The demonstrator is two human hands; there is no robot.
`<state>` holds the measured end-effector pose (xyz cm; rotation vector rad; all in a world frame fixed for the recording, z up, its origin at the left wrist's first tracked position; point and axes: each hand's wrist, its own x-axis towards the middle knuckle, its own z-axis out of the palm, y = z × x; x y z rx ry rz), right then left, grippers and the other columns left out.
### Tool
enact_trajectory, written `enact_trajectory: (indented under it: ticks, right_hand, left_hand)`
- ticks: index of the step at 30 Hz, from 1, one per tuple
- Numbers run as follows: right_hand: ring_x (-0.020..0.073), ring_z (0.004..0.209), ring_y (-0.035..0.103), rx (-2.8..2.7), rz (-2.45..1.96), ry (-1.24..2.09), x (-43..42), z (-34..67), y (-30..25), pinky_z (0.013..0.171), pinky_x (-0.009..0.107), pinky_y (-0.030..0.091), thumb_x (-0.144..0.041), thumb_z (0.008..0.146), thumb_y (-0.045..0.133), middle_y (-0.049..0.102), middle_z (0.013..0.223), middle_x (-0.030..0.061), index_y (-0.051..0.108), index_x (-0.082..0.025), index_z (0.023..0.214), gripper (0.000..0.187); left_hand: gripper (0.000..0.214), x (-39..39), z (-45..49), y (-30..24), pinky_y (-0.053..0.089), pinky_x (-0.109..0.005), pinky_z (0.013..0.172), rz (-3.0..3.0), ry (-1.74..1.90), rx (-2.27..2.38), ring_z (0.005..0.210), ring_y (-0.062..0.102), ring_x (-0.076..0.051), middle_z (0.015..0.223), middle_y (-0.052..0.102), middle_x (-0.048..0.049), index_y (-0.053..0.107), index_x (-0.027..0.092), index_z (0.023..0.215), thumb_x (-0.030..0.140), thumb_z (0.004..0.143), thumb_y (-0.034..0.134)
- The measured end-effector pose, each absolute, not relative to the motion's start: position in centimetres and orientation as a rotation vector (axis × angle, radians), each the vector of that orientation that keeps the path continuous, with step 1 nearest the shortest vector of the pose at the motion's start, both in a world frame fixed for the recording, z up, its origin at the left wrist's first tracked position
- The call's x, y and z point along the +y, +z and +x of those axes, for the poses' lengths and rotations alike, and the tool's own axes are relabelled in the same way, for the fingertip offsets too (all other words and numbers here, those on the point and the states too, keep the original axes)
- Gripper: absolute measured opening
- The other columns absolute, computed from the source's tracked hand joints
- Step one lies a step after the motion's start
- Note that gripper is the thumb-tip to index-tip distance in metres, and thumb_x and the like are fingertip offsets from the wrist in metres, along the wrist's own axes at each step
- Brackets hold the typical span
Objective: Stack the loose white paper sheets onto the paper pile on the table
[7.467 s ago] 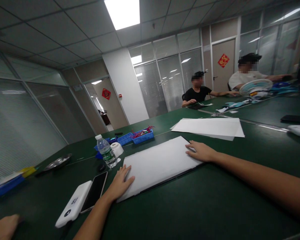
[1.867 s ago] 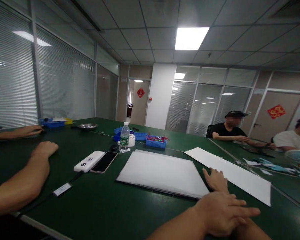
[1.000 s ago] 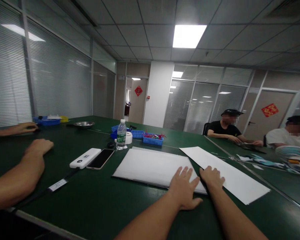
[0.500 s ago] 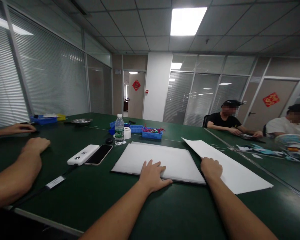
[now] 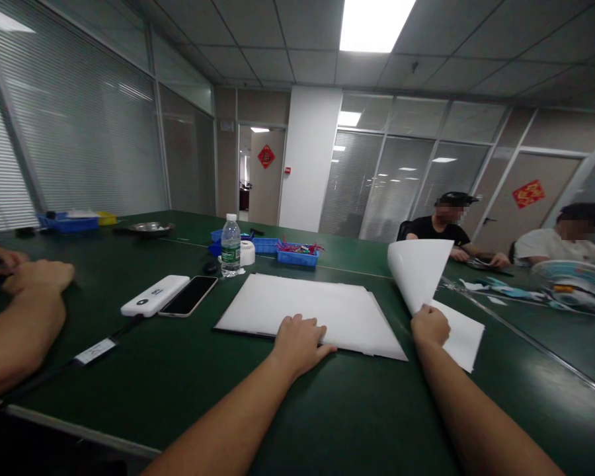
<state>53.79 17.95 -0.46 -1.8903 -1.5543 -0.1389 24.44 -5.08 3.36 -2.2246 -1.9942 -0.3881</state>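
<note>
A stack of white paper sheets (image 5: 287, 304) with a dark lower edge lies on the green table before me. My left hand (image 5: 300, 344) rests on its near edge, thumb stretched to the right, holding nothing. To the right of the stack, my right hand (image 5: 430, 325) is closed on a white paper sheet (image 5: 419, 268) that curls up above my fist. More white paper (image 5: 463, 334) shows flat beyond and right of that hand; whether it belongs to the same sheet I cannot tell.
Left of the stack lie a phone (image 5: 188, 296) and a white power bank (image 5: 155, 295) with a cable. Behind stand a water bottle (image 5: 231, 246) and a blue tray (image 5: 297, 254) of small red items. Another person's arm (image 5: 24, 324) is at left; two people sit at right.
My right hand has moved slightly right, and the paper there has gone from lying mostly flat to curling upward. My left hand stays on the stack, its fingers drawn in a little.
</note>
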Motion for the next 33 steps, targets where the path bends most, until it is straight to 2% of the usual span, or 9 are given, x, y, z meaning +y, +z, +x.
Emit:
enact_trajectory:
  ticks: [14, 24, 33]
  right_hand:
    - [0.0212, 0.105, 0.068, -1.339, -1.706, -0.054, 16.5, 52.8, 1.9, 0.092, 0.045, 0.059, -0.044, 0.099, 0.063, 0.068, 0.123, 0.0073, 0.064, -0.019, 0.125, 0.036]
    - [0.0206, 0.103, 0.068, -1.754, -1.461, -0.130, 14.4, 49.9, 2.6, 0.092, 0.045, 0.058, -0.045, 0.099, 0.063, 0.070, 0.118, 0.0062, 0.066, -0.019, 0.121, 0.035]
    - [0.0193, 0.104, 0.068, -2.438, -1.075, -0.163, 10.7, 45.2, 3.3, 0.093, 0.044, 0.058, -0.042, 0.099, 0.063, 0.070, 0.120, 0.0063, 0.068, -0.020, 0.118, 0.028]
  left_hand:
    - [0.052, -5.2, 24.8, 3.6, 0.049, -0.045, 0.087, -2.156, -0.367, -1.989, 0.104, 0.065, -0.033, 0.108, 0.076, -0.0101, 0.078, 0.025, 0.108, 0.067, 0.099, 0.049]
    - [0.048, -5.4, 24.4, 3.3, 0.049, -0.046, 0.087, -2.176, -0.407, -1.938, 0.106, 0.063, -0.033, 0.109, 0.075, -0.0107, 0.077, 0.028, 0.115, 0.064, 0.100, 0.048]
    - [0.044, -5.2, 24.3, 3.1, 0.048, -0.046, 0.088, -2.173, -0.452, -1.948, 0.106, 0.063, -0.033, 0.110, 0.075, -0.0111, 0.076, 0.026, 0.116, 0.058, 0.100, 0.051]
